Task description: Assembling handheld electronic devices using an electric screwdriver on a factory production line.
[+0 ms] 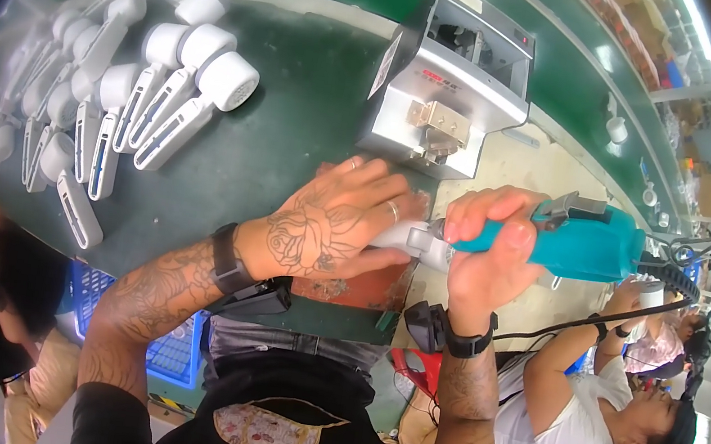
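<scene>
My right hand (492, 250) is wrapped round a teal electric screwdriver (593, 242) lying nearly level, its tip toward the left. The tip end meets a white handheld device (412, 237), of which only a part shows between my hands. My left hand (329, 218) covers the rest of it and grips it over a worn red-brown mat (346, 291). How its fingers sit on the device is partly hidden. At left on the dark green table lie several white devices (228, 81) with round heads and long slotted handles.
A silver and black bench machine (453, 77) stands just beyond my hands. The screwdriver's black coiled cord (674, 280) runs off right. At right another person in a white shirt (571, 402) works; at left a person's arm shows. A blue crate (174, 346) is below the table edge.
</scene>
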Demonstrator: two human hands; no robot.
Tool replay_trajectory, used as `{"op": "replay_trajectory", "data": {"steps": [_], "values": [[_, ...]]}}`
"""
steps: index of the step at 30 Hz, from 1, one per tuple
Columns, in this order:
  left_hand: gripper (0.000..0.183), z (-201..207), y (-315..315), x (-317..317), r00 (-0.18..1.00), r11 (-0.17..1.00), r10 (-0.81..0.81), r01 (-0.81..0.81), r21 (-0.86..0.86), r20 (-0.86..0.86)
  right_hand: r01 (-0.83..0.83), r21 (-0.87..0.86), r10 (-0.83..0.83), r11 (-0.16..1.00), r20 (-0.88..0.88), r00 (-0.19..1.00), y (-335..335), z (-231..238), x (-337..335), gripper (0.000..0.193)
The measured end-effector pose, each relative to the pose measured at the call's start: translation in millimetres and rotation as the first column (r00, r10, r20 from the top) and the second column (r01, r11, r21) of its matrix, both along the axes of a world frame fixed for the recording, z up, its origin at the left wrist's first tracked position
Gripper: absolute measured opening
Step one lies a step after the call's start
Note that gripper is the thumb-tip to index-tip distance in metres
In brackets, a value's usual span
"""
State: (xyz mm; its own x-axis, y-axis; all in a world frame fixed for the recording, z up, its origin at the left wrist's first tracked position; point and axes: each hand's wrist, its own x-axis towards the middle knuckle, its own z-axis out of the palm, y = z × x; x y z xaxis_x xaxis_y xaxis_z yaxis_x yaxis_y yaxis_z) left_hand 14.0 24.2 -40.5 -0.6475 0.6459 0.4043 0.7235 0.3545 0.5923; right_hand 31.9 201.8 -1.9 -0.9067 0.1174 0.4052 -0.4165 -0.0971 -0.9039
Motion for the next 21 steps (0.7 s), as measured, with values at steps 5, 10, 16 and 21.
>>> {"op": "replay_trajectory", "data": {"steps": [5,10,16,21], "values": [[0.047,0,1,0,0.999,1.0,0.023,-0.022,0.011,-0.035,-0.013,0.017,0.013,1.0,-0.005,1.0,-2,1,0,0.039],[0.041,3,-2,2,1.0,1.0,0.019,-0.019,-0.015,-0.005,0.036,0.061,-0.038,0.998,0.041,0.998,-2,11,-3,0.042],[0.029,-1,-5,2,0.999,0.999,0.037,-0.037,-0.001,-0.032,0.116,0.012,-0.116,0.993,-0.021,0.993,-25,39,-41,0.04],[0.028,2,-6,1,1.0,1.0,0.002,-0.001,-0.014,0.004,0.133,0.052,-0.129,0.99,-0.065,0.989,-29,25,-63,0.033]]}}
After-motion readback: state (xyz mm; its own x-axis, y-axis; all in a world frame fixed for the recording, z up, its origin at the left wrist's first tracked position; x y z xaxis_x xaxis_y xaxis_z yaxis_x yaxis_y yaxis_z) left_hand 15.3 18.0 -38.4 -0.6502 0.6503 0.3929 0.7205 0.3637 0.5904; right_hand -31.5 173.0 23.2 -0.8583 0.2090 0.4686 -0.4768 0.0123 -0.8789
